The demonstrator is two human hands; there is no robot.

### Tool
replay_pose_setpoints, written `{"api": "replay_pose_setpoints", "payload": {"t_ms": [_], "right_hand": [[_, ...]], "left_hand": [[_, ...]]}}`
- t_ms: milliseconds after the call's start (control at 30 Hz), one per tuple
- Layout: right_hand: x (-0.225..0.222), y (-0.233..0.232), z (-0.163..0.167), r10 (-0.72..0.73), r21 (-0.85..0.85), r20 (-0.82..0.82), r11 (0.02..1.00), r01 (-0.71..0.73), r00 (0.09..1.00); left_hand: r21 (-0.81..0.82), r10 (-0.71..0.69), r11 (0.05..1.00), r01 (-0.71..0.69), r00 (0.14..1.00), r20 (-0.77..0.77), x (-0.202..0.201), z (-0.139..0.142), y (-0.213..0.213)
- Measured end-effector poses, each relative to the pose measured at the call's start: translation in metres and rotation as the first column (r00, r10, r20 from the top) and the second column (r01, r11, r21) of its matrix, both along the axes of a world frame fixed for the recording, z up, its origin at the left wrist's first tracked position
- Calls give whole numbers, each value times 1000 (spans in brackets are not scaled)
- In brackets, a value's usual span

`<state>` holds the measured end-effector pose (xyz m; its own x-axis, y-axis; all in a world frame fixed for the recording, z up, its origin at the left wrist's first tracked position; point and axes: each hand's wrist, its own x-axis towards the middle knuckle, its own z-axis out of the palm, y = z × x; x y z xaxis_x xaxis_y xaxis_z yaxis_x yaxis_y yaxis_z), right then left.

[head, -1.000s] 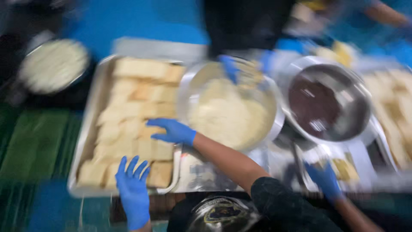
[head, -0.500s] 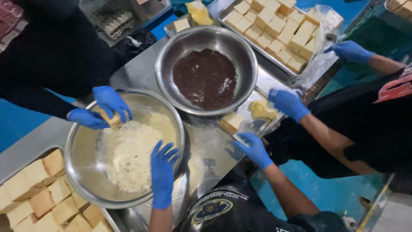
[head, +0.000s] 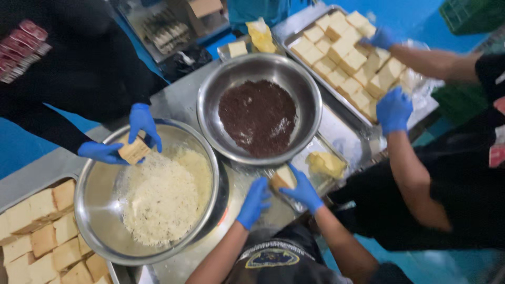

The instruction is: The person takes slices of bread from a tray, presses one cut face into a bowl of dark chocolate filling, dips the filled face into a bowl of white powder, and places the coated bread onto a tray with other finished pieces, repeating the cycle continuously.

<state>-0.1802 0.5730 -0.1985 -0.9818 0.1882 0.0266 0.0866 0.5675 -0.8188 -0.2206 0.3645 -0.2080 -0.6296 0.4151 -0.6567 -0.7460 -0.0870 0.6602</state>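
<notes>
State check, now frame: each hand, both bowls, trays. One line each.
left hand: gloved, open, empty, beside the bread piece
right hand: gloved, holding bread piece
cheese bowl: partly full of grated shreds
brown sprinkles bowl: partly full
far tray: partly filled with bread squares
near tray: holds bread squares

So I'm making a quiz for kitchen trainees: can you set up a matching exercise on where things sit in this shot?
Things:
1. brown sprinkles
2. shredded cheese
3. yellow spread
4. bread piece

Places:
A. left bowl
B. between the wearer's left hand and right hand
C. middle bowl
D. flat metal tray beside the right hand

Pairs: 1-C, 2-A, 3-D, 4-B
</notes>
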Motion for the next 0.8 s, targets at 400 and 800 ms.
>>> {"api": "replay_pose_setpoints", "payload": {"t_ms": [400,800], "right_hand": [[11,-68,173,300,270,-344,939,-212,890],[-51,-56,177,321,6,-288,943,-333,902]], "left_hand": [[335,523,821,-463,845,-113,-21,75,12],[662,495,649,-374,869,6,-64,71,-19]]}}
